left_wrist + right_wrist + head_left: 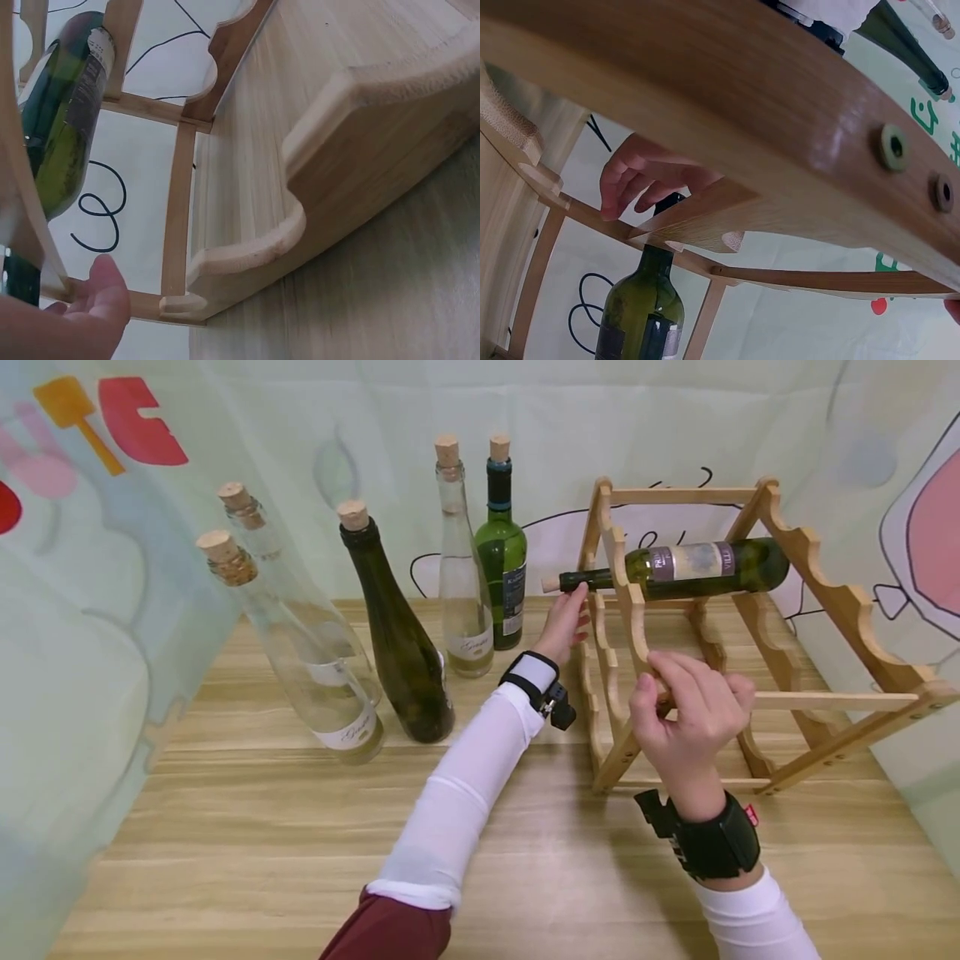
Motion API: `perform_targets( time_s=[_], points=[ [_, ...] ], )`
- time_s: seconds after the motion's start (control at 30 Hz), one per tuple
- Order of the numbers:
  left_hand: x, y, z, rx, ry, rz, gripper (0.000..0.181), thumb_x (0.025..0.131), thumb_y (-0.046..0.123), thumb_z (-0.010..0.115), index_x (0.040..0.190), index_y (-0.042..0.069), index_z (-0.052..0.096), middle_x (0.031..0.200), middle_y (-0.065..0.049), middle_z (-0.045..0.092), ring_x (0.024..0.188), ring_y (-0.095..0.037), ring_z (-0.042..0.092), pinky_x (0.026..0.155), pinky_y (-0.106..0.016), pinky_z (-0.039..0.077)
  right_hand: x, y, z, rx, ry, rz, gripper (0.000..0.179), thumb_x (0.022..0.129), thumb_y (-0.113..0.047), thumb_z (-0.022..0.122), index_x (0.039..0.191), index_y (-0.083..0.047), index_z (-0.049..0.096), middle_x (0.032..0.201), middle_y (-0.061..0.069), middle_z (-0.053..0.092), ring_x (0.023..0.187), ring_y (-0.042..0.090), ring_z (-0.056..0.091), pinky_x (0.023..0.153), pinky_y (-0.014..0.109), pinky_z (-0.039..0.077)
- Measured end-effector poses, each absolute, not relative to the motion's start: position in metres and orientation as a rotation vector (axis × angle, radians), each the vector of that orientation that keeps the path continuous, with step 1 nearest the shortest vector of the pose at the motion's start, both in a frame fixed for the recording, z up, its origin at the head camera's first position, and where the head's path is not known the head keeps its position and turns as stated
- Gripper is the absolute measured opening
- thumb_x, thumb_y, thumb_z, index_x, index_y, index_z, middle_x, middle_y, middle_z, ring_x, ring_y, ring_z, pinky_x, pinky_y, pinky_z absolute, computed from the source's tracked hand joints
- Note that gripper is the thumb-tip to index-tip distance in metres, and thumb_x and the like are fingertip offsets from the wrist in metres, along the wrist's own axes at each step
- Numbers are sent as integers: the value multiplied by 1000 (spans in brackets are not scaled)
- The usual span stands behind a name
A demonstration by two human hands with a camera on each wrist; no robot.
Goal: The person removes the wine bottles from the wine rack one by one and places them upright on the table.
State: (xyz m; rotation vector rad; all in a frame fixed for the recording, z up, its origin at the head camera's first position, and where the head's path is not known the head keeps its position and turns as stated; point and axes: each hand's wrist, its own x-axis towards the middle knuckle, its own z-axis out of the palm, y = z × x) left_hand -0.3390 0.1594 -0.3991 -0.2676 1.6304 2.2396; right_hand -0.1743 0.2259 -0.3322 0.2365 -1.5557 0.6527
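Observation:
A green wine bottle (693, 568) with a purple-edged label lies on its side across the top level of a wooden wine rack (832, 700), its corked neck pointing left. My left hand (564, 625) is at that neck, one fingertip touching it. The other fingers (619, 180) are loosely bent beside the neck, not wrapped round it. The left wrist view shows the bottle's body (64, 142) between the rack's bars, the hand low at the left. With curled fingers my right hand (693, 710) grips the rack's front left top corner. Only a fingertip of it shows in the right wrist view.
Left of the rack stand several corked bottles: two clear ones (345, 718) at the far left, a dark one (408, 668), another clear bottle (468, 610), and a green bottle (501, 560) at the back. A printed cloth (300, 410) hangs behind the wooden table (247, 835).

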Motion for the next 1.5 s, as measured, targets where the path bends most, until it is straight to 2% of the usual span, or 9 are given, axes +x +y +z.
perform_targets(
  time_s=[0.27,0.4,0.53,0.83,1.03,1.17,1.3,1.4,1.5],
  points=[
    [-341,164,-400,-258,1626,2215,45,90,43,41,124,14,44,123,-9,45,109,-25,45,95,-43,35,-175,227,-332,238,-1546,643,36,80,-30,53,67,1,68,64,15,64,54,32,55,61,43,22],
    [-344,167,-399,-279,1577,2226,47,90,45,42,126,16,43,117,-5,46,108,-24,45,83,-35,39,-176,227,-332,247,-1540,628,36,80,-29,52,67,1,68,63,15,64,54,31,54,60,43,22],
    [-351,172,-403,-360,1471,2272,51,86,49,45,127,18,41,110,-2,44,104,-21,43,70,-27,34,-178,227,-334,251,-1533,617,36,80,-29,52,67,1,68,63,15,64,54,31,54,60,43,21],
    [-358,176,-402,-482,1286,2366,53,80,50,55,122,19,44,119,-2,44,112,-21,37,77,-29,31,-179,228,-336,251,-1534,617,38,81,-31,52,68,0,68,64,15,65,55,30,54,60,42,21],
    [-359,177,-400,-461,1247,2377,70,79,53,54,136,18,30,138,-5,34,125,-22,32,101,-39,28,-178,228,-336,248,-1515,610,38,81,-31,52,67,0,68,63,15,64,53,30,54,60,42,21],
    [-360,176,-401,-493,1200,2436,77,79,52,56,139,17,24,143,-7,27,130,-22,28,106,-42,23,-177,225,-337,252,-1516,605,36,80,-30,52,67,0,68,63,14,64,53,30,55,60,42,21],
    [-363,176,-402,-565,1143,2485,66,78,48,59,132,17,36,131,-5,40,122,-21,35,98,-36,30,-177,225,-337,249,-1513,605,36,80,-30,52,67,0,68,63,14,64,53,30,55,60,42,22],
    [-367,175,-401,-611,1128,2516,47,79,45,59,114,15,50,106,-1,50,115,-21,40,86,-31,36,-178,226,-337,244,-1508,609,37,81,-31,52,66,0,68,62,15,64,53,30,55,60,42,22],
    [-368,173,-401,-662,1097,2553,33,79,42,60,98,15,53,90,1,50,114,-22,43,87,-32,39,-179,227,-337,238,-1506,614,37,80,-31,53,66,0,68,62,15,64,53,30,54,60,42,21]
  ],
)
